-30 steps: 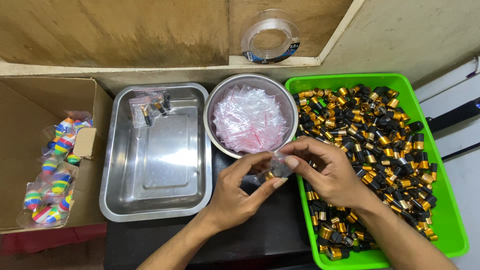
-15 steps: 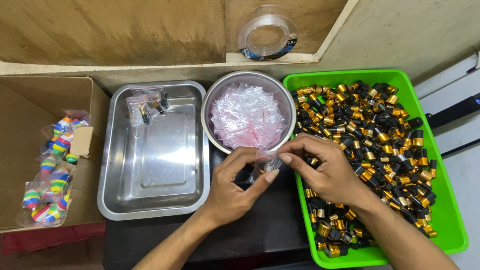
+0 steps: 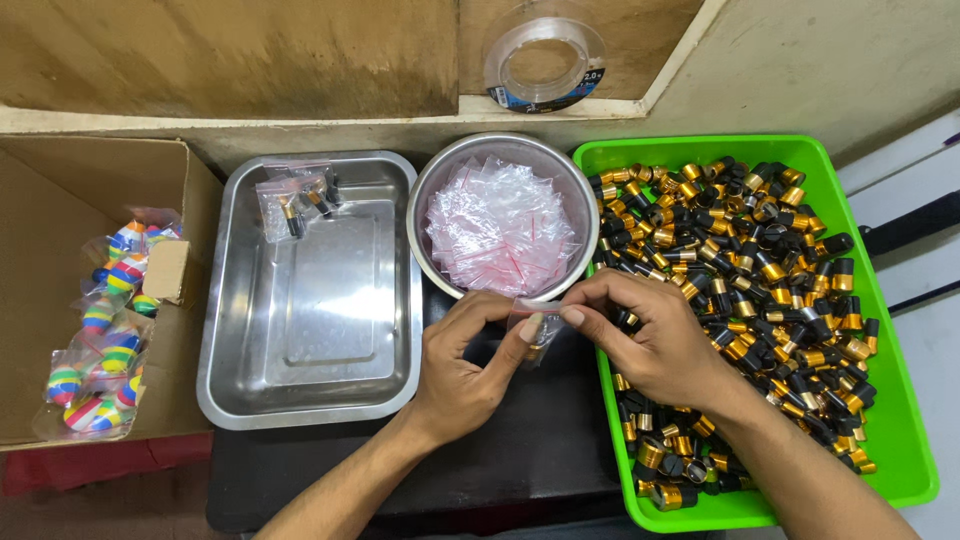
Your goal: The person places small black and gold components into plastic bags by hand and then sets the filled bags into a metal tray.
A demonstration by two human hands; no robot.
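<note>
My left hand [image 3: 468, 365] and my right hand [image 3: 650, 335] pinch the top edge of one small clear zip bag [image 3: 533, 335] between thumbs and forefingers, just below the round steel bowl [image 3: 430, 195]. The little bag has dark and gold parts inside. The bowl is filled with empty clear zip bags [image 3: 500, 225] with red strips. At my right a green tray [image 3: 905, 440] holds a heap of small black and gold cylindrical parts [image 3: 760, 270]. My right hand rests over the tray's left rim.
A rectangular steel tray [image 3: 310, 320] at left holds filled zip bags [image 3: 295, 200] in its far corner. A cardboard box [image 3: 60, 290] at far left contains bagged striped colourful balls [image 3: 105, 330]. A spool of clear line [image 3: 545, 55] hangs on the wall.
Both hands have shifted slightly, with fingers sliding along the small bag's top edge. The view has drifted a little; nothing else moved.
</note>
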